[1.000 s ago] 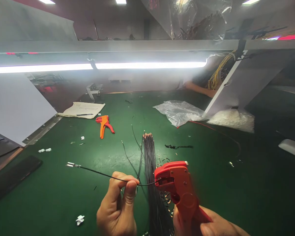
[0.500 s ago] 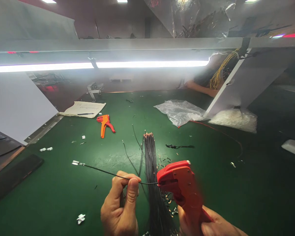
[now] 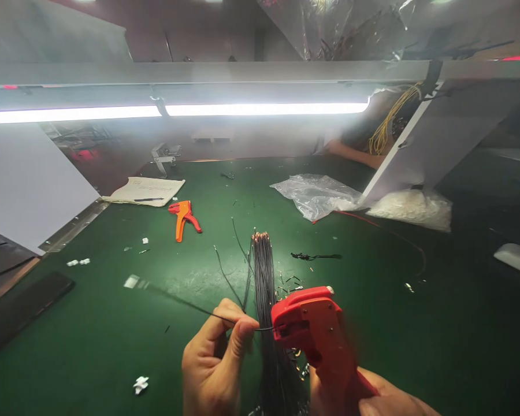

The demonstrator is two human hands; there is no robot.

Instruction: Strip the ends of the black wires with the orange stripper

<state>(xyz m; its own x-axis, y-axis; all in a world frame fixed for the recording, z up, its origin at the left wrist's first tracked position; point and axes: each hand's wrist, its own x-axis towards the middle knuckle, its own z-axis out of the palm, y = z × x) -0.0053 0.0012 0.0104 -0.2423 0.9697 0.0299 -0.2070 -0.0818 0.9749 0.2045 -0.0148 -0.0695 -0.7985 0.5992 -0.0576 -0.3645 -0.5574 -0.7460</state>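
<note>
Between thumb and fingers my left hand pinches a thin black wire. The wire's far end, blurred, carries a small white connector off to the left; its other end runs into the jaws of a red wire stripper. My right hand is wrapped round the stripper's handles at the bottom right. Behind and between my hands lies a thick bundle of black wires with bare copper tips at its far end. The wire end inside the jaws is hidden.
An orange and red wire stripper lies at the left, near a paper sheet with a pen. Clear plastic bags are at the back right. Wire scraps and white connectors are scattered about. Beyond the panel shows another person's arm.
My left hand has slid right along the wire, closer to the stripper's jaws. The stripper has shifted slightly left, and the wire's connector end now blurs with motion.
</note>
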